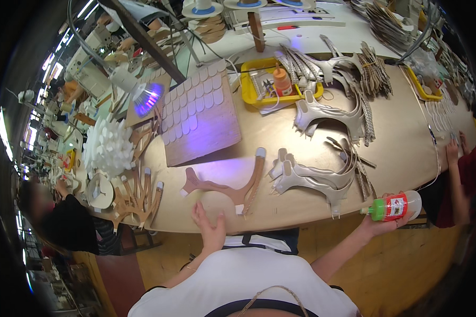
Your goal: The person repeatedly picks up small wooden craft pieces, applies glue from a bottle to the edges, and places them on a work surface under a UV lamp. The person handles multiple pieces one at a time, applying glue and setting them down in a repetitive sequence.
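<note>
My right hand [382, 224] holds a small squeeze bottle [397, 206] with a green cap and a red label, lying sideways just past the table's near edge. My left hand [210, 228] rests on that near edge with its fingers apart, holding nothing. Just beyond it lies a brown Y-shaped leather piece [228, 187] with pale tips. To the right of that piece sits a stack of silvery strap pieces [314, 177], between my two hands.
A wooden board [209, 132] carries rows of small pale oval pieces under a violet lamp [145, 98]. A yellow tray [251, 87] holds an orange bottle. More strap stacks lie beyond. One person sits at the left, another person's hands [454, 150] work at the right.
</note>
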A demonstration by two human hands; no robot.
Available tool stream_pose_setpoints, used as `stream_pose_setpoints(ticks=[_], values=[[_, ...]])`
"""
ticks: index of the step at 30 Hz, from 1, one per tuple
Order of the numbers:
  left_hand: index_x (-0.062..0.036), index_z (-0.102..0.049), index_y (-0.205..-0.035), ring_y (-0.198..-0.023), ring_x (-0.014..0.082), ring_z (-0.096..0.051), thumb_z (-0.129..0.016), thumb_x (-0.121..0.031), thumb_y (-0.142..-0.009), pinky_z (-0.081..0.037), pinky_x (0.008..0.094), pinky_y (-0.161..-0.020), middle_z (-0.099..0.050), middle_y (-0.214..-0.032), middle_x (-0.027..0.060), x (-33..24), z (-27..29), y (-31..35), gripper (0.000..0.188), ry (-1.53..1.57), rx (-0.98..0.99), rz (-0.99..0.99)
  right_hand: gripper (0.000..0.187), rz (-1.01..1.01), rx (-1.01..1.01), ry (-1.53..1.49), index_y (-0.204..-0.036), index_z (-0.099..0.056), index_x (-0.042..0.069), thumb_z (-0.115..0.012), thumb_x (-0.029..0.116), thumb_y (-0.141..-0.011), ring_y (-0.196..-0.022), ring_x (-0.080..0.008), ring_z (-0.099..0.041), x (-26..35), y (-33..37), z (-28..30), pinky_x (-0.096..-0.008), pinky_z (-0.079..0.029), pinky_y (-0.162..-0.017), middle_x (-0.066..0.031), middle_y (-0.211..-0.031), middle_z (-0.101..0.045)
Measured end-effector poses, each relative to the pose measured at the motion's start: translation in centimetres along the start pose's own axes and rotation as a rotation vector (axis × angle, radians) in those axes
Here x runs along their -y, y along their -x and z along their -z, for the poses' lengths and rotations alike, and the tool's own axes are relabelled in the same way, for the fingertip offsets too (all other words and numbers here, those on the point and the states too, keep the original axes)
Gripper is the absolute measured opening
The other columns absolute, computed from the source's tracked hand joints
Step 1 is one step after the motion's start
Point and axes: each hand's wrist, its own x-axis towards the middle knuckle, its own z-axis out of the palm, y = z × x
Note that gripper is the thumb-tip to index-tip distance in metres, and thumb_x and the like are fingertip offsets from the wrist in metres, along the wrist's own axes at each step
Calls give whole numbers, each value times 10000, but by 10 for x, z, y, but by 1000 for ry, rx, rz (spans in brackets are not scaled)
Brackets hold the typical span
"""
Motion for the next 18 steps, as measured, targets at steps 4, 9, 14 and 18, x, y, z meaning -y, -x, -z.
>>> stream_pose_setpoints(ticks=[4,9,14,18], values=[[-22,-505,-1226,-1147,343,-465,-678,-207,-803,-358,433,-971,-496,-1222,185,-32,3,-58,493,57,243,-579,607,39,-63,70,-1147,-544,-3,-467,541,-889,-704,-166,-570,-13,9,-19,-283,-466,-555,-100,-846,-600],[-32,-567,-1115,-1090,314,-503,-708,-253,-778,-366,448,-922,-529,-1155,155,-84,-76,-94,427,-148,353,-550,720,-238,284,-99,-1141,-532,-21,-499,631,-838,-692,-181,-544,-26,33,-44,-294,-451,-546,-111,-852,-567],[-45,-534,-983,-914,315,-582,-695,-141,-777,-446,437,-784,-576,-1022,128,-72,-82,-101,277,105,497,-519,821,-479,614,-161,-1190,-478,-38,-502,688,-808,-745,-201,-569,-58,73,-82,-299,-446,-495,-187,-1022,-588],[-46,-521,-896,-752,283,-627,-661,28,-750,-493,374,-660,-641,-949,104,-64,-55,-104,215,553,420,-442,870,-678,772,-174,-1157,-470,-61,-515,721,-778,-684,-277,-589,-97,121,-127,-312,-506,-485,-318,-1293,-447]])
